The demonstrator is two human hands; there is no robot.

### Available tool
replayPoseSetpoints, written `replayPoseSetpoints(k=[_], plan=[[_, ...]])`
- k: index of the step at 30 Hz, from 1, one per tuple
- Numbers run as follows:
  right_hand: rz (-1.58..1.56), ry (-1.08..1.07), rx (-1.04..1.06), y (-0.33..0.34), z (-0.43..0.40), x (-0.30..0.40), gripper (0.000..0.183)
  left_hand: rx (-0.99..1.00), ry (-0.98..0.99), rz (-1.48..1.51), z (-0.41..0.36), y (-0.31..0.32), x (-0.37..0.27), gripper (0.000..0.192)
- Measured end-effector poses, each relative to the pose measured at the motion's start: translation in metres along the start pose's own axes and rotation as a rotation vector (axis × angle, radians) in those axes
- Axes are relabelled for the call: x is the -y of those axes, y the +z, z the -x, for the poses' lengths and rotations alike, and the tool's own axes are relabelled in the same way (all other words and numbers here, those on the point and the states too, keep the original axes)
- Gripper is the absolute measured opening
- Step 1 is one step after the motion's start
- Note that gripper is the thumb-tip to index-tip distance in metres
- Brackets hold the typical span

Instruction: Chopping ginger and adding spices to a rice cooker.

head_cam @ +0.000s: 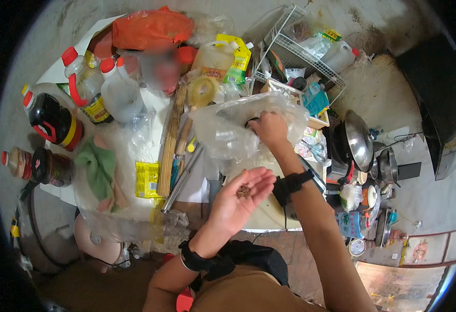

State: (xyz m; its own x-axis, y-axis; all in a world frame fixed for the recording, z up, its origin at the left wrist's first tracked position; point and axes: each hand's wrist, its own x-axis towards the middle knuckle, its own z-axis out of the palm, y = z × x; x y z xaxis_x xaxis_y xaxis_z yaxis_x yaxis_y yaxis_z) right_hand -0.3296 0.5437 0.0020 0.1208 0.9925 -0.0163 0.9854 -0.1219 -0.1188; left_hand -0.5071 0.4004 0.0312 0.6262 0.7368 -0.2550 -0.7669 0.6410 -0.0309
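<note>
My left hand (240, 202) is turned palm up, its fingers slightly curled around a small heap of brown dried bits (243, 191) resting in the palm. Further away, my right hand (270, 128) reaches over a clear plastic bag (228, 117), with its fingers at a small dark round thing (252, 122) that they partly hide. Whether the fingers grip that thing cannot be told. Left of the bag lie a bundle of thin wooden sticks (172, 144), a yellow packet (147, 179) and metal rods (182, 178). Scissors (317, 151) lie to its right.
Red-capped bottles (122, 93) and a bottle of dark liquid (56, 121) stand at the left, near a green cloth (100, 167). A white wire rack (310, 54) stands at the back right. Right of the table are a wok lid (358, 140) and pans (387, 165).
</note>
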Motion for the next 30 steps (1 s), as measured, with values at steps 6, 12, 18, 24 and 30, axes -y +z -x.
replayPoseSetpoints(k=[6,12,18,24,30], plan=[[0.095,-0.097,0.089,0.019,-0.028,-0.009,0.05,0.184,-0.024,-0.018,-0.011,0.013,-0.008,0.036],[-0.18,-0.157,0.683,-0.023,-0.036,-0.011,0.064,0.098,0.099,0.051,-0.026,0.0,-0.028,0.039],[-0.055,-0.075,0.811,-0.051,-0.024,-0.035,0.07,0.039,0.132,-0.007,-0.033,0.003,-0.014,0.04],[0.096,-0.249,0.42,-0.071,0.044,-0.053,0.072,0.067,0.173,0.035,-0.058,-0.002,0.001,0.036],[0.12,-0.25,0.424,-0.074,0.074,-0.066,0.065,0.051,0.255,0.047,-0.088,0.001,0.018,0.03]])
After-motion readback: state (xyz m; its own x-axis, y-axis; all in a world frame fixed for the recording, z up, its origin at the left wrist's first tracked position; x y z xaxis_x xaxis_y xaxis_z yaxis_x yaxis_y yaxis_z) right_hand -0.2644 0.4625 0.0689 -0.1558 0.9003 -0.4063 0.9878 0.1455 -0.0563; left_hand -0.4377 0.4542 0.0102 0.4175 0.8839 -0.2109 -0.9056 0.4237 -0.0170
